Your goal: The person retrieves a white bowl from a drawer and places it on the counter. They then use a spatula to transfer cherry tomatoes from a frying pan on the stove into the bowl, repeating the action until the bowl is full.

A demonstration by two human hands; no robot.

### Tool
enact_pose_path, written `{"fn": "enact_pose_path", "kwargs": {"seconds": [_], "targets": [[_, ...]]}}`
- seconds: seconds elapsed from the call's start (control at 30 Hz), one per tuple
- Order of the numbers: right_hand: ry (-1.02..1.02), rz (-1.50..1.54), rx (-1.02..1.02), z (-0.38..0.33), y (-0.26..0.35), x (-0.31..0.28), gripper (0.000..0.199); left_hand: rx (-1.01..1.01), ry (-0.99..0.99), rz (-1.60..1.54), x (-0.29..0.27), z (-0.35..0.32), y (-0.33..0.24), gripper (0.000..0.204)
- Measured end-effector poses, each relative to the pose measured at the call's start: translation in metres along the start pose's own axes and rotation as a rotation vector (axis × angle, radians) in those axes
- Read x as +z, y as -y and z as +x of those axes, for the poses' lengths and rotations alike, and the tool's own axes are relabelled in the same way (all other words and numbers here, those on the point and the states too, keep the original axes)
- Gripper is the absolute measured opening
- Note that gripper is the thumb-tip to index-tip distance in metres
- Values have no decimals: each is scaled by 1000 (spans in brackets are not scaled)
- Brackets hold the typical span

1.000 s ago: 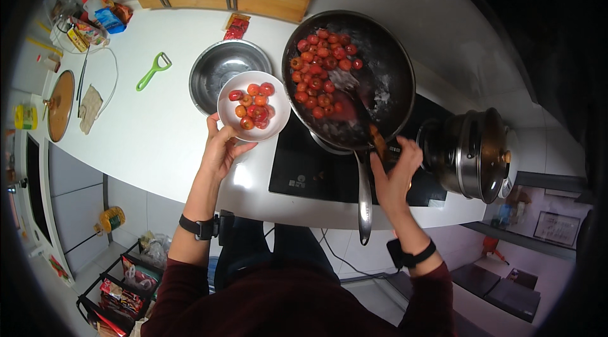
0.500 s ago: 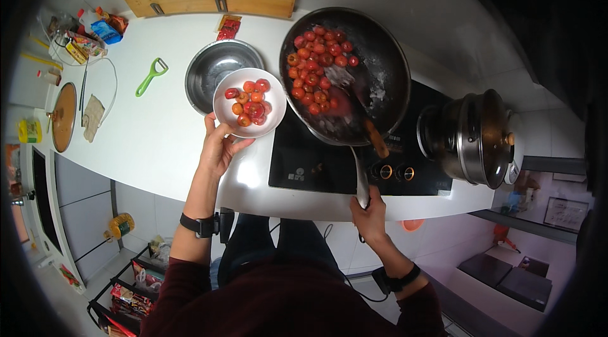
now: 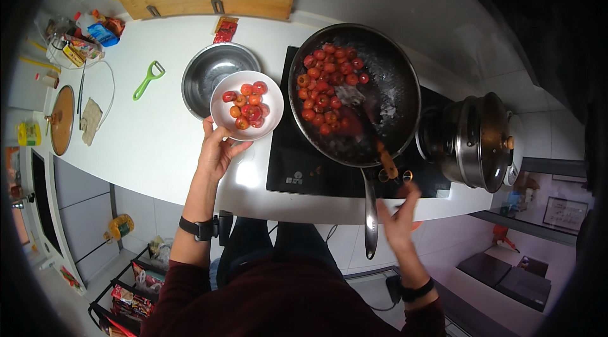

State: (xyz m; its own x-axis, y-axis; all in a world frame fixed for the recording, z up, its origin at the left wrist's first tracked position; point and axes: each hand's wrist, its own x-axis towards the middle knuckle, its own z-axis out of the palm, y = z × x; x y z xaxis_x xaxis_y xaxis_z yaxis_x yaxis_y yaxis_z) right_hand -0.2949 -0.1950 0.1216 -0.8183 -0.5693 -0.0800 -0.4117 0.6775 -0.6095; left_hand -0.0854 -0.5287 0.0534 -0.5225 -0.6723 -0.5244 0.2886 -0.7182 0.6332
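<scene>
- My left hand (image 3: 218, 153) was partly closed, holding the near edge of a white bowl (image 3: 273, 123) with the thumb at the rim.
- In that bowl lay a small cluster of red fruits (image 3: 251, 111), with some of its white inside showing around them.
- The bowl overlapped the near side of a steel basin (image 3: 202, 68) on the worktop (image 3: 145, 141); I cannot tell whether the two touched.
- A dark pan (image 3: 398, 74) stood over the black hob (image 3: 304, 175). A much bigger heap of red fruits filled its left half, pinkish liquid lay near the middle, and whitish patches marked the right side.
- A spatula (image 3: 387, 160) leaned in the pan, its head against the fruits and its wooden handle over the near rim.
- My right hand (image 3: 399, 226), blurred, was open and held nothing I could see, just right of the metal pan handle (image 3: 370, 223).
- Right of the pan stood a lidded steel pot (image 3: 465, 141); I cannot tell its contents.
</scene>
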Motion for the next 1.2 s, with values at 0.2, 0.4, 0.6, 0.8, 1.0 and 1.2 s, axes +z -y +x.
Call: {"fn": "enact_pose_path", "kwargs": {"seconds": [0.2,0.4,0.6,0.8,1.0,1.2], "targets": [[122,-120,-112,73,23,-9,54,0,17,39,7,0,-2,49],[78,-301,-335,98,50,23,36,13,8,34,9,0,-2,48],[94,-48,-294,108,49,44,30,1,20,17,8,1,-4,52],[84,-43,-312,119,48,57,31,14,-1,7,11,-3,-2,53],[-21,12,-397,106,39,56,30,40,17,19,13,-8,-9,48],[8,90,-320,104,29,58,32,109,18,26,20,-17,-21,61]]}}
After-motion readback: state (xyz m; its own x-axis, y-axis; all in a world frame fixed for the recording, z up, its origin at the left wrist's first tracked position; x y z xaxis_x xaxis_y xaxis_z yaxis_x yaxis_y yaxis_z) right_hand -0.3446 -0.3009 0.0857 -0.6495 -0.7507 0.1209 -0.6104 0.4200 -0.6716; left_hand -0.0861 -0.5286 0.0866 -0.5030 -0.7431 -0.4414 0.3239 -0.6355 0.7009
